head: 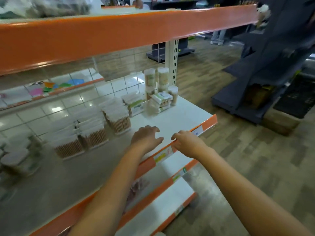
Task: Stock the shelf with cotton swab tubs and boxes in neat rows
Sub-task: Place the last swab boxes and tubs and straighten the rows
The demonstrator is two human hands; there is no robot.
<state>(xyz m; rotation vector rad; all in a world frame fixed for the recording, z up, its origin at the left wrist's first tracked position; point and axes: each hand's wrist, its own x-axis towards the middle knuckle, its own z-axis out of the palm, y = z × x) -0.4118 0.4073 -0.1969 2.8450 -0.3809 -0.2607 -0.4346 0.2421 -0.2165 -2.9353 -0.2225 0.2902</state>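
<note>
- While both of our hands hang over the front of the shelf (179, 116), neither one holds anything: the left hand (146, 137) hovers with loosely bent fingers above the bare white board, and the right hand (187, 143) rests its relaxed fingers on the shelf's orange front lip.
- Behind the left hand and off to its left stand the square swab boxes (117, 119), clear packs with white tips up and wooden sticks below; they run in a row along the shelf toward its left end.
- Further left along that row sit the round tubs (15, 160), blurred, so we cannot count them.
- Behind the hands toward the shelf's right end, near the white upright post, tall tubes (162, 76) are stacked upright, with flat packets (162, 98) piled at their foot.
- The board directly beyond the hands is bare, a gap between the boxes and the tall tubes.
- We judge the nearest box lies ahead and left of the left hand, which is clearly the nearer one; the right hand would have to cross over.
- We judge the row's long axis runs left to right along the shelf, so a next box would want sliding rightward into the gap, kept square to the front lip.
</note>
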